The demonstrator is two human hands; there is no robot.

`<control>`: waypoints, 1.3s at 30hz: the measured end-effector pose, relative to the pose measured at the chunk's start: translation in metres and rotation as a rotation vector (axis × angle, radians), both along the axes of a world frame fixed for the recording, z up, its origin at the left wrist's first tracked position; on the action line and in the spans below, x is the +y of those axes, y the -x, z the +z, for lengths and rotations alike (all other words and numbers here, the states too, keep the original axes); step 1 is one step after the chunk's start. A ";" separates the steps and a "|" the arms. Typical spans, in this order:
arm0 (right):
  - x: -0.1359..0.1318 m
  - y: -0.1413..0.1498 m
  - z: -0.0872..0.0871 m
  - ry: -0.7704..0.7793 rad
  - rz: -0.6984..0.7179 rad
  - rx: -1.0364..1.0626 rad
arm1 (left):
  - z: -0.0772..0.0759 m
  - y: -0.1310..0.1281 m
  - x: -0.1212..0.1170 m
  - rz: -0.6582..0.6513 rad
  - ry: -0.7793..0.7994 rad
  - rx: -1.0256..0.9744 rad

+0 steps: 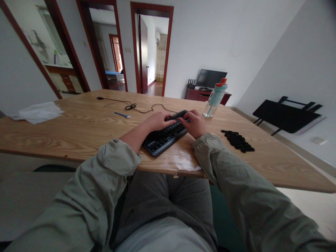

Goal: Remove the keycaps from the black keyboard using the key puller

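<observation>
A black keyboard (170,138) lies at a slant near the table's front edge. My left hand (159,120) rests across its far side, fingers bent over the far edge and thumb towards the keys, holding it. Over the upper right part, my right hand (195,124) has thumb and fingers drawn together at the keys. Whatever is between those fingertips is too small to make out. To the right on the wood sits a cluster of small black pieces (237,140) that look like loose keycaps. A black cable (143,111) runs from behind the keyboard to the far left.
The wooden table (86,133) carries a small blue brush (122,114), a crumpled white sheet (39,112) at the left and a clear bottle with a red lid (215,98) behind my right hand. A black folding table or chair (287,115) stands by the right wall.
</observation>
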State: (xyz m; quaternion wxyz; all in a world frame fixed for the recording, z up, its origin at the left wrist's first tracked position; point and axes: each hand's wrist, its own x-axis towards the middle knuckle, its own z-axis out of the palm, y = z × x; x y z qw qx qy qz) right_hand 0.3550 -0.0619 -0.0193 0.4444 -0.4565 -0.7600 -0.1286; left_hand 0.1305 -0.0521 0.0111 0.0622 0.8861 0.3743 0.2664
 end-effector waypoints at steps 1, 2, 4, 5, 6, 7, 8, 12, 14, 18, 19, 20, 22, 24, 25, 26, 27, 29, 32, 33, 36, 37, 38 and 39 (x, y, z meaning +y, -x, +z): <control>-0.001 -0.001 0.001 -0.034 -0.016 0.014 | 0.001 -0.001 -0.002 -0.012 -0.002 -0.002; -0.002 -0.001 0.002 -0.061 -0.015 0.013 | 0.002 -0.002 -0.005 -0.024 -0.004 -0.006; -0.002 -0.003 0.002 -0.074 0.033 -0.031 | 0.004 -0.003 -0.009 -0.055 -0.004 -0.020; -0.001 -0.003 0.002 -0.056 0.072 -0.074 | 0.004 -0.004 -0.011 -0.072 -0.001 -0.030; 0.000 -0.003 0.001 -0.028 0.107 -0.120 | 0.005 -0.005 -0.012 -0.088 0.001 -0.044; 0.001 -0.003 0.001 0.003 0.137 -0.162 | 0.005 -0.006 -0.014 -0.105 -0.001 -0.062; 0.002 -0.002 0.000 0.032 0.160 -0.196 | 0.005 -0.007 -0.015 -0.123 -0.006 -0.082; 0.007 -0.001 -0.003 0.110 0.197 -0.232 | 0.005 -0.010 -0.017 -0.153 -0.020 -0.143; 0.008 -0.001 -0.004 0.128 0.210 -0.228 | 0.004 -0.010 -0.017 -0.111 -0.013 -0.146; 0.008 -0.001 -0.006 0.143 0.236 -0.245 | 0.004 -0.009 -0.016 -0.052 -0.013 -0.150; 0.007 -0.001 -0.006 0.147 0.240 -0.253 | 0.004 -0.009 -0.015 -0.047 -0.015 -0.156; 0.006 -0.001 -0.005 0.152 0.242 -0.260 | 0.004 -0.009 -0.015 -0.043 -0.014 -0.161; 0.004 0.000 -0.004 0.161 0.242 -0.266 | 0.005 -0.008 -0.015 -0.043 -0.003 -0.174; 0.002 0.002 -0.002 0.155 0.242 -0.256 | 0.005 -0.007 -0.013 -0.053 0.009 -0.196; 0.001 0.003 -0.002 0.151 0.241 -0.248 | 0.006 -0.007 -0.013 -0.058 0.009 -0.211; 0.000 0.004 -0.001 0.148 0.240 -0.239 | 0.006 -0.007 -0.012 -0.062 0.004 -0.223; -0.002 0.005 0.000 0.149 0.237 -0.229 | 0.006 -0.006 -0.011 -0.064 0.000 -0.230; -0.003 0.007 0.000 0.164 0.235 -0.207 | 0.006 -0.005 -0.011 -0.067 0.002 -0.226; -0.003 0.008 -0.002 0.195 0.261 -0.173 | 0.005 -0.005 -0.011 -0.085 0.027 -0.204; -0.003 0.008 -0.003 0.201 0.272 -0.157 | 0.005 -0.005 -0.011 -0.095 0.031 -0.199; -0.001 0.008 -0.006 0.198 0.308 -0.099 | 0.004 -0.005 -0.009 -0.123 0.022 -0.180; 0.000 0.007 -0.007 0.195 0.323 -0.086 | 0.003 -0.004 -0.009 -0.127 0.016 -0.171; 0.000 0.007 -0.008 0.193 0.338 -0.079 | 0.003 -0.004 -0.008 -0.129 0.010 -0.163; 0.001 0.007 -0.008 0.194 0.352 -0.075 | 0.003 -0.003 -0.007 -0.126 0.004 -0.155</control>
